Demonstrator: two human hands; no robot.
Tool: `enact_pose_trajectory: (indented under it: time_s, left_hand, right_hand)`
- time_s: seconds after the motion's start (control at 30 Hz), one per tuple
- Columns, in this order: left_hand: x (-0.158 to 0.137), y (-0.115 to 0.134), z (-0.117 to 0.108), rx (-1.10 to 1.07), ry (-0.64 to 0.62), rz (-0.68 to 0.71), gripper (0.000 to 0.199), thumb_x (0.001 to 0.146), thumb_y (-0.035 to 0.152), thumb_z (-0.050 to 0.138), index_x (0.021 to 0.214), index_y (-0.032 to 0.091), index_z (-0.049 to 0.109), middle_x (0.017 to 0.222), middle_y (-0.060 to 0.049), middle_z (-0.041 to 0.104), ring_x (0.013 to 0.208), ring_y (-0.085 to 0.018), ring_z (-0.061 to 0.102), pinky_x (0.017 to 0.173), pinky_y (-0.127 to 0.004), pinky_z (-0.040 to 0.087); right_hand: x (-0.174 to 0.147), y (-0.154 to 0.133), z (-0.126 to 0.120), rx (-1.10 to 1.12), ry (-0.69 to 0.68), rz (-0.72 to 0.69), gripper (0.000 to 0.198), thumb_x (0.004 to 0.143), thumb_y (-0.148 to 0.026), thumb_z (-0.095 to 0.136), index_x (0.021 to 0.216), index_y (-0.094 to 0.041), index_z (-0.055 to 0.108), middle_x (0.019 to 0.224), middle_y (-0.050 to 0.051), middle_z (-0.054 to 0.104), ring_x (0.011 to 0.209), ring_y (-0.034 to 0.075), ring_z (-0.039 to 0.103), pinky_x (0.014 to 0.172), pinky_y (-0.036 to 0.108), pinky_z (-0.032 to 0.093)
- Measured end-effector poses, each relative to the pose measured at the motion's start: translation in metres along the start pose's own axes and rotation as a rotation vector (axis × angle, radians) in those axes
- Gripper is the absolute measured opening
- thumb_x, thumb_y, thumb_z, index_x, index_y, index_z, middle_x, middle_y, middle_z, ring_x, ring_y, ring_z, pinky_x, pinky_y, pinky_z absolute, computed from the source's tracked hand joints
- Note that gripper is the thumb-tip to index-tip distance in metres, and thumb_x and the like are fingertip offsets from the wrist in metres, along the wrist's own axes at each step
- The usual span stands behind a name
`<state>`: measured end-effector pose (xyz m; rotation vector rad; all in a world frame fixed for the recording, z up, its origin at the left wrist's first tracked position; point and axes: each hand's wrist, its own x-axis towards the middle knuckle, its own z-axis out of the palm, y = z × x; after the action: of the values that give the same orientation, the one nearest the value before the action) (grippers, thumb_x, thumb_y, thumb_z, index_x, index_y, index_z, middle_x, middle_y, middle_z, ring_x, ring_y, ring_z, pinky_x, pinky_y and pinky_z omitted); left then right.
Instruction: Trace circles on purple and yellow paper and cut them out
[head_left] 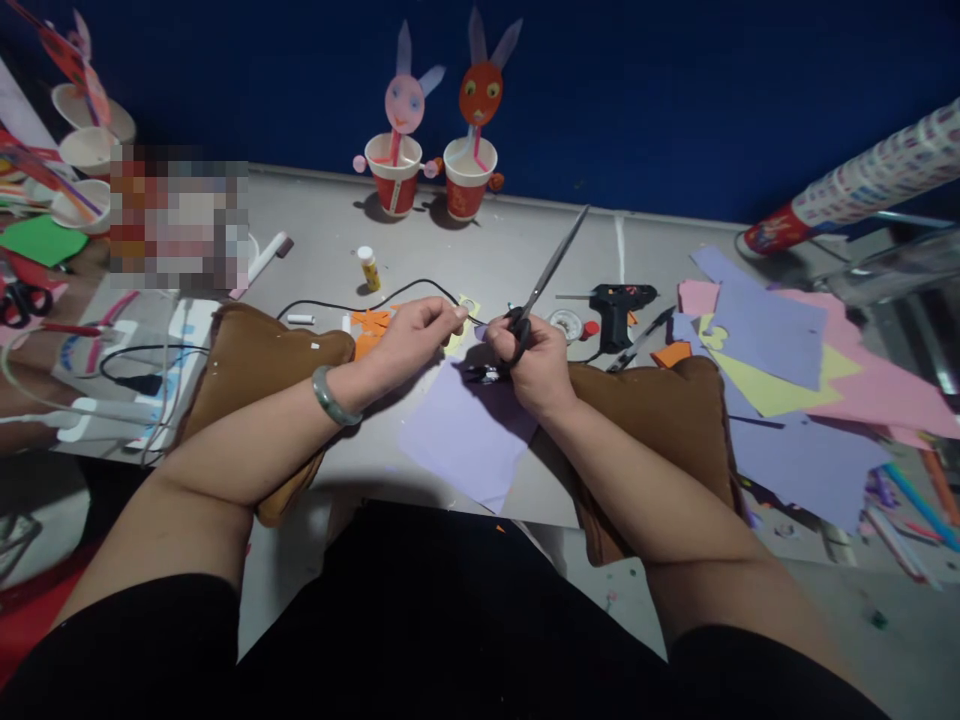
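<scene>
My right hand point(540, 365) is closed around the black handles of a pair of scissors point(553, 265), whose blades point up and away to the right. A small purple paper scrap point(480, 333) shows at its thumb and fingertips. Just to the left, my left hand point(420, 335), with a bangle on the wrist, is closed in a pinch; what lies between its fingertips is too small to make out. Beneath both hands lies a sheet of purple paper point(465, 440). A piece of yellow paper point(459, 345) is partly hidden behind my left fingers.
Two red paper cups point(395, 190) with rabbit-faced figures stand at the back. A glue gun point(619, 310) and tape roll point(566, 324) lie right of my hands, a small yellow bottle point(368, 270) behind. Brown cushions point(262, 365) support both forearms. Coloured paper point(772, 330) is heaped right; power strips point(176, 365) sit left.
</scene>
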<state>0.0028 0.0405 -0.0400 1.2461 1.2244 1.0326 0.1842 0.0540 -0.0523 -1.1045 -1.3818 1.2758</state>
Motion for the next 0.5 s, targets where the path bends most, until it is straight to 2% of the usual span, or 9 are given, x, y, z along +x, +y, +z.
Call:
enact_pose_trajectory:
  time_s: [0.1, 0.17, 0.3, 0.5]
  left_hand:
    - [-0.004, -0.002, 0.004, -0.058, -0.078, -0.036, 0.024, 0.080, 0.035, 0.079, 0.083, 0.017, 0.063, 0.076, 0.001, 0.062, 0.065, -0.009, 0.052, 0.061, -0.026, 0.041]
    - [-0.007, -0.004, 0.007, -0.087, -0.104, -0.044, 0.025, 0.075, 0.032, 0.081, 0.088, 0.016, 0.066, 0.082, -0.001, 0.067, 0.070, -0.010, 0.057, 0.065, -0.026, 0.044]
    - [-0.008, -0.006, 0.010, -0.119, -0.080, -0.037, 0.021, 0.079, 0.034, 0.076, 0.080, 0.017, 0.064, 0.075, 0.001, 0.063, 0.067, -0.009, 0.053, 0.065, -0.027, 0.043]
    - [-0.009, 0.005, 0.009, -0.195, -0.080, -0.083, 0.029, 0.076, 0.040, 0.080, 0.073, 0.019, 0.060, 0.069, 0.002, 0.059, 0.062, -0.009, 0.048, 0.058, -0.026, 0.039]
  right_hand:
    - [0.000, 0.001, 0.000, 0.028, -0.015, 0.006, 0.038, 0.073, -0.054, 0.083, 0.068, -0.022, 0.064, 0.065, -0.002, 0.059, 0.064, 0.013, 0.052, 0.063, 0.029, 0.048]
    - [0.000, 0.001, 0.001, 0.048, -0.025, 0.005, 0.038, 0.072, -0.054, 0.084, 0.069, -0.022, 0.065, 0.067, -0.002, 0.060, 0.065, 0.014, 0.053, 0.064, 0.029, 0.048]
    - [-0.002, 0.001, 0.003, 0.062, -0.022, -0.003, 0.036, 0.071, -0.052, 0.086, 0.071, -0.022, 0.067, 0.073, -0.001, 0.064, 0.068, 0.014, 0.055, 0.067, 0.030, 0.049]
    - [-0.005, 0.001, 0.002, 0.083, -0.026, -0.002, 0.038, 0.074, -0.054, 0.085, 0.071, -0.021, 0.066, 0.072, -0.002, 0.062, 0.064, 0.012, 0.052, 0.062, 0.028, 0.047]
